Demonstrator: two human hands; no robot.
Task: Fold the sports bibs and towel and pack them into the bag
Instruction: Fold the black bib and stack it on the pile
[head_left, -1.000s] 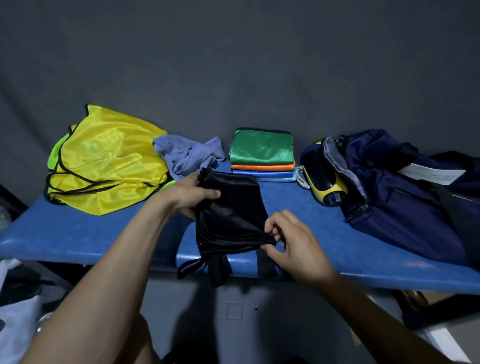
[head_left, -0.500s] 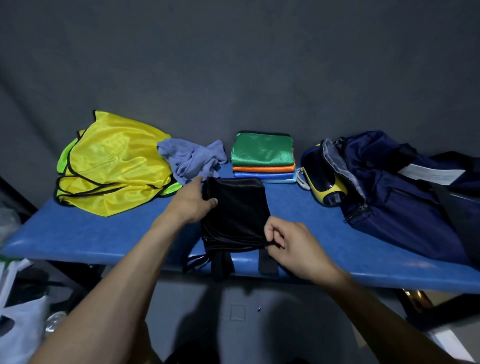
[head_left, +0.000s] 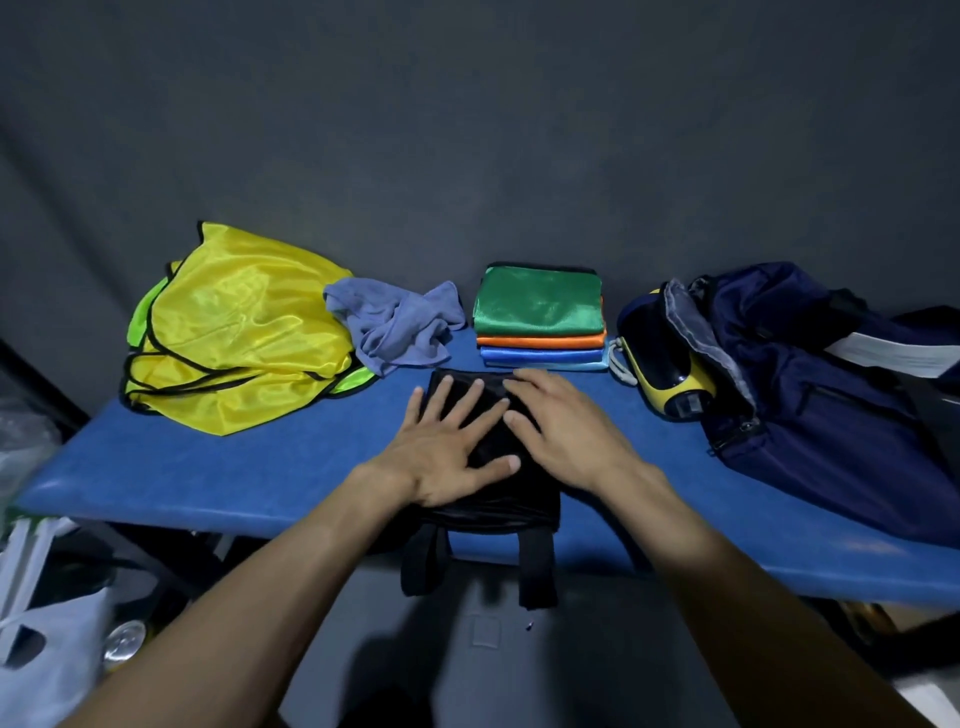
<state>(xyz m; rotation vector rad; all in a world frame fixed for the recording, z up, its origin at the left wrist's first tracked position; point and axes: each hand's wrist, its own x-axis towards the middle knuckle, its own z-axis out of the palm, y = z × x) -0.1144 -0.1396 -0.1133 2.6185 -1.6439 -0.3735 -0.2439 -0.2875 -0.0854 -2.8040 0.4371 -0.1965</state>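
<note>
Here, left hand (head_left: 441, 452) and right hand (head_left: 561, 426) press flat on black bib (head_left: 493, 499), grip wide.

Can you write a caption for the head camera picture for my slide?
Both hands, left hand and right hand, press a folded black bib flat on the blue bench.

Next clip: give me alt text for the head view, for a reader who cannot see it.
Both hands, left hand and right hand, press flat on a folded black bib at the front of a blue bench. Behind lie a pile of yellow bibs, a crumpled grey-blue towel, a stack of folded bibs, and an open navy bag at right.
</note>
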